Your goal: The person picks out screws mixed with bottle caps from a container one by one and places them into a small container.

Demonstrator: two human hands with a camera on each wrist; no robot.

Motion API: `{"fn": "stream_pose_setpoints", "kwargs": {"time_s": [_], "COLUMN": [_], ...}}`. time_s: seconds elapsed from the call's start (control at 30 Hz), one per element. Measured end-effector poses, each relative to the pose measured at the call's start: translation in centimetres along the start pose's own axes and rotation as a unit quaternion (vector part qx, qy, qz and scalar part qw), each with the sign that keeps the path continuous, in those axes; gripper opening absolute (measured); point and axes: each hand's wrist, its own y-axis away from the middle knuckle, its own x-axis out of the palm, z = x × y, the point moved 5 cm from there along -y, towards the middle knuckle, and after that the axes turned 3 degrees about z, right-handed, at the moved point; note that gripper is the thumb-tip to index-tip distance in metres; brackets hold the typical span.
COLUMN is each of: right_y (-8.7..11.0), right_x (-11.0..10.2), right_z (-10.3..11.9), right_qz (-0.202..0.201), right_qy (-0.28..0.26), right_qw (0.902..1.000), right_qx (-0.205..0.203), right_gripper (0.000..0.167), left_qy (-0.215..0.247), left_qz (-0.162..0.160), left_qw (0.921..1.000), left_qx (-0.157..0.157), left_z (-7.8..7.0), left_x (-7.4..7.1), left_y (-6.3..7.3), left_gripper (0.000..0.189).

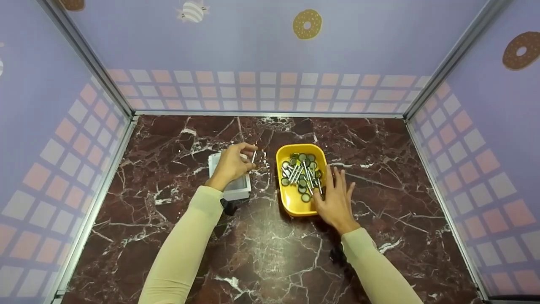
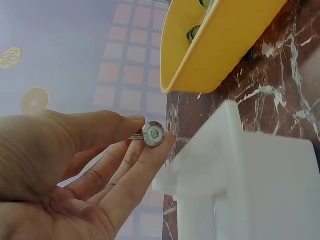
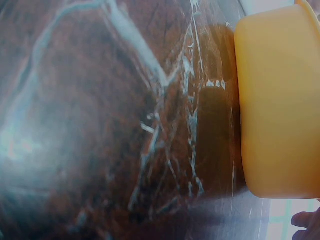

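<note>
The left hand (image 1: 234, 164) pinches a silver metal hex-socket bolt (image 2: 154, 134) between thumb and fingers, long axis roughly fore-and-aft, head facing the wrist. A white rectangular plastic box (image 1: 237, 194) lies below this hand; a rounded yellow plastic tub (image 1: 292, 199) lies between the hands, the right hand (image 1: 336, 200) spread at its rim.

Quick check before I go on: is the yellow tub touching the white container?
Apart. The head view shows it: a strip of dark tabletop separates the yellow tub from the white container.
</note>
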Motion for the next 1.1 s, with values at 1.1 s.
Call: {"fn": "stream_pose_setpoints", "kwargs": {"time_s": [1.1], "right_y": [0.0], "right_x": [-0.1], "right_z": [0.0], "right_qz": [0.005], "right_qy": [0.008], "right_qw": [0.9999], "right_qx": [0.007], "right_gripper": [0.09], "left_qy": [-0.09], "left_qz": [-0.078], "left_qw": [0.9924], "left_qx": [-0.032], "left_z": [4.4], "left_x": [-3.5], "left_y": [2.3], "left_gripper": [0.05]}}
